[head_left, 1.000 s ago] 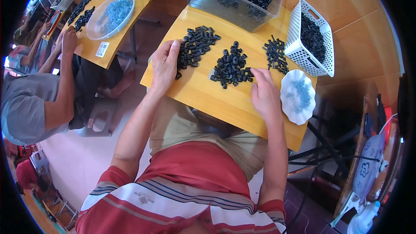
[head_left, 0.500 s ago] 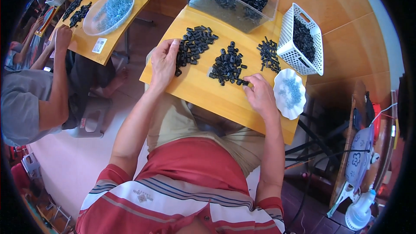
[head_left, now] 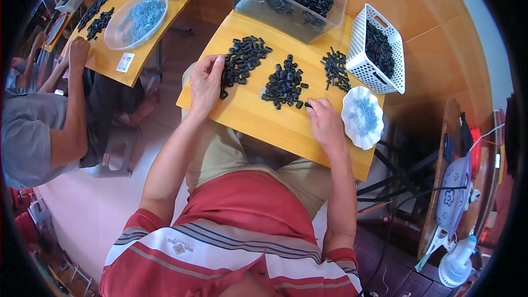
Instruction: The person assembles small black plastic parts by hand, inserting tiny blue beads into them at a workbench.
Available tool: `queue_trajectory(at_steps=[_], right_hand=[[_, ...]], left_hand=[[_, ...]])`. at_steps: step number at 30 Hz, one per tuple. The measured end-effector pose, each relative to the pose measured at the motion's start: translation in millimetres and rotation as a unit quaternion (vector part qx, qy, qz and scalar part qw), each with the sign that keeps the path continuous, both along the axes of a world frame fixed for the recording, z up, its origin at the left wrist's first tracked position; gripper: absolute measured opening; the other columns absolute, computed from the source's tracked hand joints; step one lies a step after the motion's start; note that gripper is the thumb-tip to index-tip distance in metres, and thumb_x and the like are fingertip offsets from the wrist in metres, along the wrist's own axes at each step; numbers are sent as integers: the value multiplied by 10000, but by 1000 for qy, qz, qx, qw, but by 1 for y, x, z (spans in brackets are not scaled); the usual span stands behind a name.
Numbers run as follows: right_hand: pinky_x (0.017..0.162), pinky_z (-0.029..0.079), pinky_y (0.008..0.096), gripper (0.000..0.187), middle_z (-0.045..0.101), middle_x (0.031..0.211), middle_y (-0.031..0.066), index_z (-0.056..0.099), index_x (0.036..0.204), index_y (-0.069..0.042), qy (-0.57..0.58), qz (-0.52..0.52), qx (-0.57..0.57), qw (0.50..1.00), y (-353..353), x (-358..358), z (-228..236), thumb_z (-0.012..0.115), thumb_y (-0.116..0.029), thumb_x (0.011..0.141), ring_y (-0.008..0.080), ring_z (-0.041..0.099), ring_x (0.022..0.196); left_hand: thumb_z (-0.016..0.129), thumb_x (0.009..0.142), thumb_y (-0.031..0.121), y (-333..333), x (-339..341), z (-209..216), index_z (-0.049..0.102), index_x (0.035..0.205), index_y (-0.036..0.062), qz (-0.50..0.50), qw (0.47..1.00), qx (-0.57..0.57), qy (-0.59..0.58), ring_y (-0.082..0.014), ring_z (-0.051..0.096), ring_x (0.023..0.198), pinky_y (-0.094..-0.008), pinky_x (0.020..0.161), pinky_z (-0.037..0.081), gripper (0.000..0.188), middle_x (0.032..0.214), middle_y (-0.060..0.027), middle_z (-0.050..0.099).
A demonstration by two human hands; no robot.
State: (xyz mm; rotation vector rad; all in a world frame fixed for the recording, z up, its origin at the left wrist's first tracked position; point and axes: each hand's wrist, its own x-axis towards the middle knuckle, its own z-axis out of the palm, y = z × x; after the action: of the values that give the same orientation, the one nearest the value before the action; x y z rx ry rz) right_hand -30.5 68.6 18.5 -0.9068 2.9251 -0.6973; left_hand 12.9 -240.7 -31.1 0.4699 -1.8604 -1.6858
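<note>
My right hand (head_left: 326, 121) is closed, thumb and fingers pinching a small black plastic part (head_left: 308, 105) just right of the middle pile of black parts (head_left: 284, 82). On the table's left side my left hand (head_left: 205, 85) is closed, its thumb against the curled fingers, beside the left pile of black cylindrical parts (head_left: 245, 58). Whatever it holds is hidden. Thin black stick-like pieces (head_left: 336, 69) lie in a small heap further right. Next to my right hand stands a white scalloped dish (head_left: 352, 137) with tiny clear-blue pieces in it.
On the yellow wooden table (head_left: 264, 126), a clear bin (head_left: 275, 14) of black parts stands at the back, beside a white perforated basket (head_left: 397, 60). Left, a co-worker (head_left: 41, 132) sits at another table with a round tub (head_left: 114, 36). A white clip lamp (head_left: 455, 264) is at lower right.
My right hand has drawn slightly down and left relative to the scene, with the black part still in its fingers. The whole view has shifted a little. My left hand stays beside its pile.
</note>
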Motion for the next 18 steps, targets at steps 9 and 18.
queue_trajectory(at_steps=[9,18], right_hand=[[759,515,418,203,648,996,164,692,1064,-34,10,-8,-75,997,0,6,-4,656,-98,875,360,647,884],[773,506,444,187,637,939,166,697,1042,-44,-15,-5,-85,996,5,2,-5,653,-106,872,377,634,888]], left_hand=[[601,1019,224,5,-1,4,675,1084,-55,-9,1000,-8,3,-60,579,798,-220,729,479,296,876,-21,679],[613,1006,190,5,-2,1,684,1059,-62,-2,1000,-29,-10,-56,580,759,-227,688,486,267,830,-21,682]])
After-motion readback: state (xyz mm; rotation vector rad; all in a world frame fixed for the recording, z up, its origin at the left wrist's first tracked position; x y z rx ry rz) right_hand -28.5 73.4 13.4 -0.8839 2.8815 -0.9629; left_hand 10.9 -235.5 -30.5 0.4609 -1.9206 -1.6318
